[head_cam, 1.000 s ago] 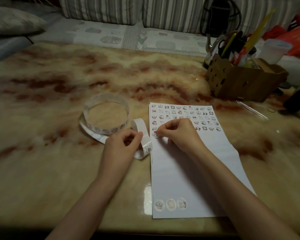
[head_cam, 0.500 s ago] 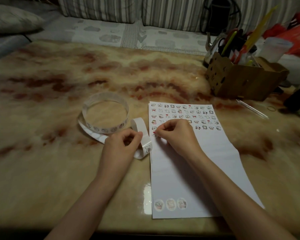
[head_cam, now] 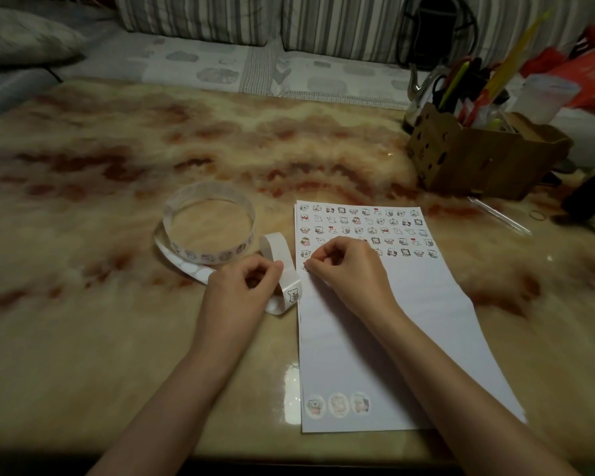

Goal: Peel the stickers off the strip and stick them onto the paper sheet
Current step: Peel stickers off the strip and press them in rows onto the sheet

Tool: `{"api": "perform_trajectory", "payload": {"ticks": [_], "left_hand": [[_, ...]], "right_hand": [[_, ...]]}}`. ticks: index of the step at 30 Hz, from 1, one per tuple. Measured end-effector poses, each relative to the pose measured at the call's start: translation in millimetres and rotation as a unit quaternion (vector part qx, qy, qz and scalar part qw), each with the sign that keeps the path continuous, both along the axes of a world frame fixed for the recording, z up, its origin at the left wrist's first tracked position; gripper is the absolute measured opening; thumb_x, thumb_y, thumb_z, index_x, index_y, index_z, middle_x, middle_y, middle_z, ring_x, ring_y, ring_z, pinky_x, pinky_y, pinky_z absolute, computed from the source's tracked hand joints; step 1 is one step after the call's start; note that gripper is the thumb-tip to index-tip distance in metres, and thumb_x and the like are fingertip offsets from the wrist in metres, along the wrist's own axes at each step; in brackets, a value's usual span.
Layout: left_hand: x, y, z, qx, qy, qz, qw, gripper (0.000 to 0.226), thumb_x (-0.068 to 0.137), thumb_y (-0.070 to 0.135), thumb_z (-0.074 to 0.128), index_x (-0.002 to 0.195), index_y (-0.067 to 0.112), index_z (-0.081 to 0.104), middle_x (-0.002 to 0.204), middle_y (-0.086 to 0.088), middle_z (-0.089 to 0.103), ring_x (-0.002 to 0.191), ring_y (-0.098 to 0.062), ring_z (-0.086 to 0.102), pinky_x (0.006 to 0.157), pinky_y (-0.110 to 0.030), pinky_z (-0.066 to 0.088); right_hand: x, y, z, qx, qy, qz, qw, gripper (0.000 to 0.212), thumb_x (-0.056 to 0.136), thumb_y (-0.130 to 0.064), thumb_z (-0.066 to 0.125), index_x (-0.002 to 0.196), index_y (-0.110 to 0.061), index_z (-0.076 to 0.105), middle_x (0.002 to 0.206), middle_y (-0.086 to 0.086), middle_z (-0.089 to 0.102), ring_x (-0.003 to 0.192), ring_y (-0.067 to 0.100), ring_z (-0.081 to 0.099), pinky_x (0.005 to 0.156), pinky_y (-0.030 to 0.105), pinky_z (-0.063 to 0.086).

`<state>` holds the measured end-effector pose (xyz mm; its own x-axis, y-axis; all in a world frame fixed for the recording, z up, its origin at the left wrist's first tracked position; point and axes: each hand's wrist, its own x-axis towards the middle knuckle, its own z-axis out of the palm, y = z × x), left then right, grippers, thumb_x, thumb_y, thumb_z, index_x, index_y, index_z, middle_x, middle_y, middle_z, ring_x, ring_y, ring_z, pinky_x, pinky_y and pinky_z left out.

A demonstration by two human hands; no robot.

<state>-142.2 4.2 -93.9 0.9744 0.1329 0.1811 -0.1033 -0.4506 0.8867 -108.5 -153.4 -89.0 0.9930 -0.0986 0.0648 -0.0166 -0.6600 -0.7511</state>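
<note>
Showing the paper sheet [head_cam: 375,338] flat at lower centre, with three oval stickers [head_cam: 337,404] near its bottom edge. Pinching a small sticker [head_cam: 305,268] onto the sheet's left edge with the right hand [head_cam: 344,266], apparently starting a new row. Gripping the strip [head_cam: 285,269] by its loop in the left hand [head_cam: 244,286], left of centre, probably to have the next one ready. Leaving the coil [head_cam: 208,231] beyond, out of the way.

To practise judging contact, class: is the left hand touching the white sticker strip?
Touching. The head view shows the left hand pinching the white sticker strip at its loop.
</note>
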Motion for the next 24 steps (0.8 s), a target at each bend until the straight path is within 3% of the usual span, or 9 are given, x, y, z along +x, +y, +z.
{"api": "perform_trajectory", "payload": {"ticks": [3,8,12,19,21,24], "left_hand": [[0.6,-0.8,0.1,0.001,-0.003,-0.002,1.000,0.018,0.087,0.025,0.064,0.074,0.015,0.071,0.071,0.007,0.070,0.072,-0.005,0.062,0.066,-0.019,0.044],[0.0,0.2,-0.1,-0.006,0.000,-0.003,1.000,0.017,0.087,0.025,0.064,0.074,0.016,0.071,0.072,0.008,0.070,0.071,-0.003,0.062,0.066,-0.018,0.044],[-1.5,-0.4,2.6,-0.027,-0.004,-0.006,1.000,0.017,0.088,0.022,0.063,0.075,0.013,0.071,0.070,0.006,0.070,0.068,-0.004,0.061,0.063,-0.013,0.042],[-2.6,-2.6,8.8,-0.091,-0.007,-0.010,0.996,0.014,0.089,0.016,0.062,0.082,0.008,0.071,0.062,0.007,0.066,0.054,0.003,0.058,0.055,-0.004,0.039],[-0.9,-2.3,8.9,-0.117,-0.007,-0.012,0.993,0.015,0.090,0.016,0.061,0.083,0.007,0.071,0.055,0.008,0.061,0.052,0.001,0.056,0.054,-0.005,0.039],[2.1,-0.6,7.8,-0.129,-0.010,-0.013,0.991,0.018,0.090,0.019,0.060,0.080,0.008,0.070,0.053,0.005,0.057,0.051,-0.001,0.052,0.054,-0.009,0.040]], "right_hand": [[2.0,-2.8,-0.1,0.034,0.002,-0.001,0.999,0.024,0.075,-0.023,0.075,0.089,-0.022,0.056,0.066,-0.005,0.060,0.064,0.011,0.056,0.065,0.031,0.044],[4.9,-4.6,-1.4,0.018,-0.001,-0.008,1.000,0.012,0.080,-0.019,0.066,0.083,-0.024,0.056,0.067,-0.007,0.057,0.070,0.013,0.056,0.068,0.030,0.043],[4.4,-1.7,0.9,0.014,0.012,-0.004,1.000,0.023,0.076,-0.034,0.074,0.083,-0.022,0.055,0.066,-0.008,0.057,0.067,0.011,0.054,0.062,0.030,0.040],[4.7,-1.6,0.2,-0.029,0.002,-0.007,1.000,0.008,0.084,-0.023,0.064,0.089,-0.021,0.059,0.068,-0.010,0.054,0.074,0.011,0.054,0.060,0.022,0.037],[5.4,-2.0,1.6,0.000,0.010,-0.004,1.000,0.006,0.086,-0.024,0.062,0.091,-0.022,0.059,0.072,-0.009,0.056,0.072,0.012,0.055,0.063,0.028,0.041],[0.2,1.4,11.0,0.127,-0.016,0.025,0.991,0.006,0.090,-0.023,0.061,0.084,-0.023,0.060,0.077,-0.003,0.063,0.061,0.011,0.057,0.064,0.033,0.047]]}}
